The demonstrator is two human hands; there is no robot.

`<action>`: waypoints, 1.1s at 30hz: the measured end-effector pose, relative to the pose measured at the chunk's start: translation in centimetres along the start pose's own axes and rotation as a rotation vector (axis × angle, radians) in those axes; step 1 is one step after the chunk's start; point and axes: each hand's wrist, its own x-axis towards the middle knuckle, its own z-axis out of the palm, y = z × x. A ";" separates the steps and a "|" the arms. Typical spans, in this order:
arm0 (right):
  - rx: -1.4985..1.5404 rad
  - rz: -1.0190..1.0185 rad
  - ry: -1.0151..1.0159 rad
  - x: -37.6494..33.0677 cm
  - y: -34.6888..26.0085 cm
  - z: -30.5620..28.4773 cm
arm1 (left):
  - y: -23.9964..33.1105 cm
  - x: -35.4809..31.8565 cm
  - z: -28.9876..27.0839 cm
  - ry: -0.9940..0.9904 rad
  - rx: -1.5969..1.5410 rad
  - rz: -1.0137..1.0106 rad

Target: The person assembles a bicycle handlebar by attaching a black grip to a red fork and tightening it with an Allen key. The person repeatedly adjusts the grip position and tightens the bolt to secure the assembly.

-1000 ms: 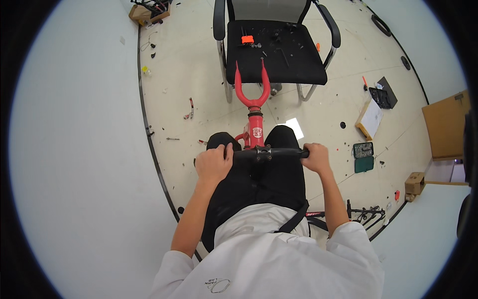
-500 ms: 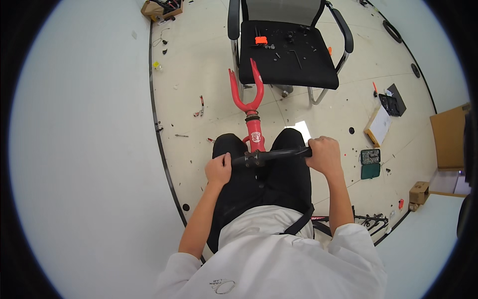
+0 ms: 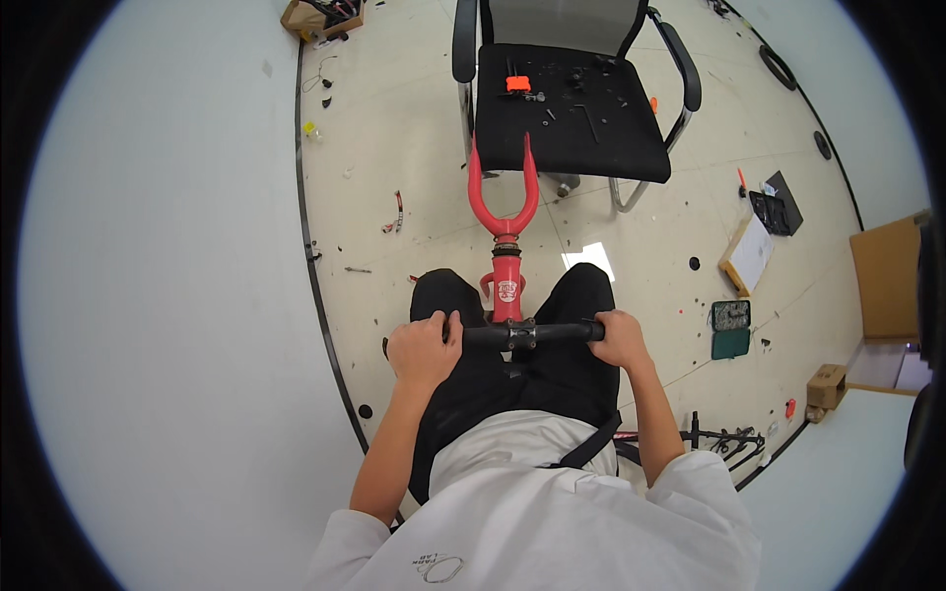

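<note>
Across my thighs lies a black handlebar (image 3: 555,334), held at both ends. My left hand (image 3: 424,349) is closed around its left end, and my right hand (image 3: 619,340) is wrapped round the right end. A clamp stem (image 3: 520,335) with bolts grips the bar's middle. Beyond it, between my knees, is a red bike head tube (image 3: 506,280) with a pale round emblem. From its far end a red fork (image 3: 506,225) extends away from me, its two prongs straight and overlapping the chair's front edge in view.
A black office chair (image 3: 552,148) ahead carries an orange piece (image 3: 518,85), a hex key (image 3: 591,124) and small hardware. To the right lie a green case (image 3: 730,343), a white-topped panel (image 3: 749,258) and cardboard boxes (image 3: 826,385). A white wall (image 3: 197,295) rises at left.
The handlebar has levelled and come slightly nearer, my left hand rising a little and my right dropping. The fork has swung right, so its prongs now point straight ahead.
</note>
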 end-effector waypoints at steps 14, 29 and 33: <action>0.152 -0.127 -0.144 -2.3 -2.8 -5.4 | 1.2 -4.1 -1.0 -0.131 -0.428 0.069; 0.155 -0.128 0.020 1.1 -3.2 -6.0 | 3.2 -0.3 1.6 0.038 -0.355 0.222; 0.124 -0.090 0.052 4.2 -3.3 -6.7 | 2.8 3.5 2.2 0.102 -0.307 0.238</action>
